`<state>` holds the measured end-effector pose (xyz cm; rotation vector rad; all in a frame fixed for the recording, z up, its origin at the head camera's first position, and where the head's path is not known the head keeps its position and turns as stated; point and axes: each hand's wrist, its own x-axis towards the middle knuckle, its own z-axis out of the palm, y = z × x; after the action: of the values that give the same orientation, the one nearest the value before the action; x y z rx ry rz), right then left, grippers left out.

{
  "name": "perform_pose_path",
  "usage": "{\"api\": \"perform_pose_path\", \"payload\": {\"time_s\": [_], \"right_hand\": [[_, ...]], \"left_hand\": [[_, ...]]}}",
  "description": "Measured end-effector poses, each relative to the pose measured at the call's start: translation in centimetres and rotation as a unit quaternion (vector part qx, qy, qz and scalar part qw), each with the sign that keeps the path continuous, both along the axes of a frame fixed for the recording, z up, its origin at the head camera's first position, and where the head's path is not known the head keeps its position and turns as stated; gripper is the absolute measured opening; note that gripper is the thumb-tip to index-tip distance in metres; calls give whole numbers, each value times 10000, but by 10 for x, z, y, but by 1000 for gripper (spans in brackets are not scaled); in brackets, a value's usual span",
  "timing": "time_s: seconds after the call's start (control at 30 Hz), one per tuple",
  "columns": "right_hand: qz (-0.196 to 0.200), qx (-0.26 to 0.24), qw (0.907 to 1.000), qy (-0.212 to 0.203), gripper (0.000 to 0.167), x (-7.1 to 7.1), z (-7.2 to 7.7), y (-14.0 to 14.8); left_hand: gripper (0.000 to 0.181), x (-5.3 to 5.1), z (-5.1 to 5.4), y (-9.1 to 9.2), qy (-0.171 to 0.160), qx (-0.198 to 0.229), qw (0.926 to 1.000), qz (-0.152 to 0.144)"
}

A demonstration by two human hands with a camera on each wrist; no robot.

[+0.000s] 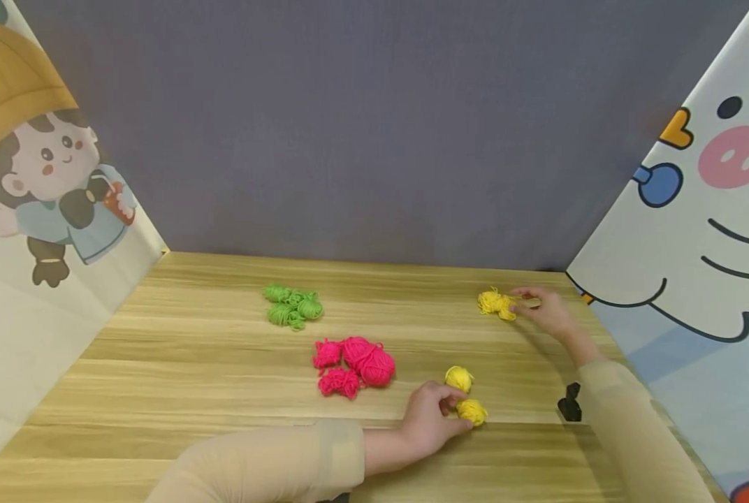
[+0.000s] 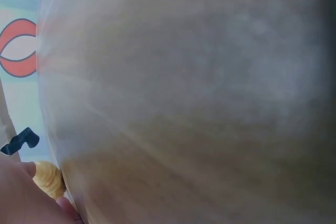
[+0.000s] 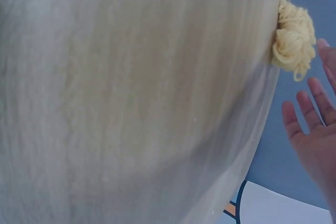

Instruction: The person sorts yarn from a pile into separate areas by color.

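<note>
My left hand (image 1: 427,422) pinches a small yellow yarn ball (image 1: 472,413) between thumb and fingers, low on the right half of the table. Just behind it lies another yellow yarn ball (image 1: 458,378), close to the fingers. In the left wrist view the held ball (image 2: 49,179) shows between thumb and fingertip. Farther back on the right, my right hand (image 1: 549,316) reaches beside a loose yellow yarn clump (image 1: 495,303). The right wrist view shows that clump (image 3: 295,40) with the fingers spread beside it, not closed round it.
Left of centre at the back lies a group of green yarn balls (image 1: 293,306). Pink yarn balls (image 1: 368,361) sit together mid-table. A black object (image 1: 571,403) shows by the right sleeve. A grey panel (image 1: 362,140) stands behind, with printed panels on both sides.
</note>
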<state>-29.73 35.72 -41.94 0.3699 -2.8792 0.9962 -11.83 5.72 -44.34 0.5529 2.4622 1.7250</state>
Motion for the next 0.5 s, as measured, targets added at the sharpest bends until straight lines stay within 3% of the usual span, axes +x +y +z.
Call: {"api": "perform_pose_path", "payload": {"time_s": [0.33,0.5], "right_hand": [[264,-95,9994,-199,46,-6,-9,-7],[104,151,9992,-342,47,-6,-11,-13]], "left_hand": [[30,-2,0,0,67,-67,9999,102],[29,-3,0,-1,-4,-39,10000,85]]}}
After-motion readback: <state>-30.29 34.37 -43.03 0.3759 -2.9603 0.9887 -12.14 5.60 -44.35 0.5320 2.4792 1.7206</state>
